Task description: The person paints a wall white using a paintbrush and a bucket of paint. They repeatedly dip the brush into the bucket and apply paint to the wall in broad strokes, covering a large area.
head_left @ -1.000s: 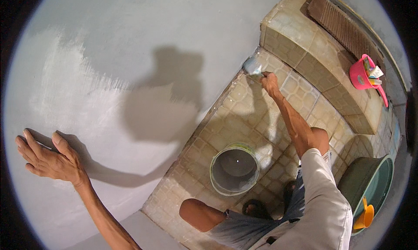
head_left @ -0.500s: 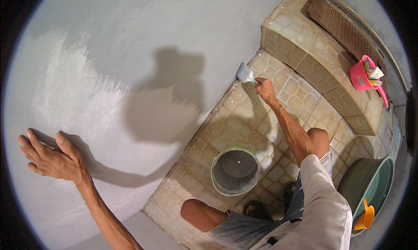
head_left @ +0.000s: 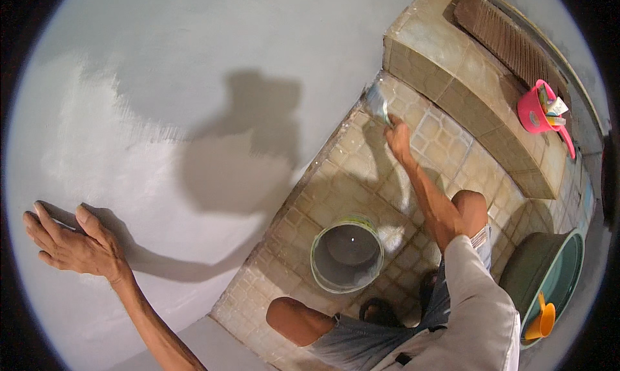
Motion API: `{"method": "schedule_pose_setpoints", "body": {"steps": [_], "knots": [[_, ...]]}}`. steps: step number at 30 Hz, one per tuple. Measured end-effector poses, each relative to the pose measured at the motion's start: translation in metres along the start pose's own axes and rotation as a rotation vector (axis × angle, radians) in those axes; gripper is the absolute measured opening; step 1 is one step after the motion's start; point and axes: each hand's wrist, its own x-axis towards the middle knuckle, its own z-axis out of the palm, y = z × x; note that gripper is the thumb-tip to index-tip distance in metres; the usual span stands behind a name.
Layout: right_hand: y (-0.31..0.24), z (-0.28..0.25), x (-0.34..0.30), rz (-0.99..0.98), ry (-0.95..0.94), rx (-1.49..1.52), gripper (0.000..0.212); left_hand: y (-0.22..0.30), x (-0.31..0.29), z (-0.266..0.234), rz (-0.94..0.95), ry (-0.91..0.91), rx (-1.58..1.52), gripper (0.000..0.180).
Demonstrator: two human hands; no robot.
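My right hand [head_left: 398, 138] is closed round the handle of a paintbrush [head_left: 376, 103]. The brush's wide, slightly blurred head is at the foot of the wall, near the corner with the tiled ledge. My left hand [head_left: 81, 245] lies flat against the wall [head_left: 239, 22] at the left, fingers spread, with nothing in it. Grey covers the upper part of the wall, and a paler patch with ragged brushed edges shows above my left hand. Between my arms, a bucket [head_left: 347, 284] with grey liquid inside stands on the tiled floor [head_left: 290, 242].
A tiled ledge [head_left: 445, 90] runs along the right, carrying a ridged brown slab [head_left: 497, 35] and a pink dipper [head_left: 529, 113] with tubes in it. At lower right stands a large green tub [head_left: 516, 267] with an orange dipper [head_left: 542, 319]. My knees flank the bucket.
The brush has swung along the wall's foot toward the corner, its head now pointing more upward. My left hand stays on the wall; the view has shifted slightly.
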Motion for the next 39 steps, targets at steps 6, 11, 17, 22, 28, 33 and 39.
{"method": "schedule_pose_setpoints", "body": {"steps": [6,11,17,22,28,33,39], "knots": [[-0.003,0.010,0.077,0.155,-0.050,0.049,0.051,0.003,0.003,0.002,0.003,0.013,-0.018,0.068],[-0.021,0.010,0.050,0.333,-0.395,0.133,0.048,0.002,-0.002,-0.003,0.007,-0.003,0.010,0.068],[0.018,-0.022,0.081,0.297,-0.193,0.095,0.045,0.002,0.003,0.002,0.015,0.026,-0.010,0.067],[-0.001,0.004,0.083,0.313,-0.292,0.123,0.047,-0.002,-0.003,0.005,0.014,0.007,-0.004,0.069],[-0.033,-0.051,0.052,0.237,-0.558,0.096,0.044,0.001,0.002,-0.001,0.001,0.000,-0.010,0.070],[0.011,-0.030,0.108,0.146,-0.123,-0.059,0.049,0.001,0.001,0.002,0.009,0.006,-0.016,0.068],[-0.009,-0.007,0.100,0.119,-0.128,0.018,0.056,0.003,0.003,-0.002,0.022,0.003,-0.016,0.068]]}}
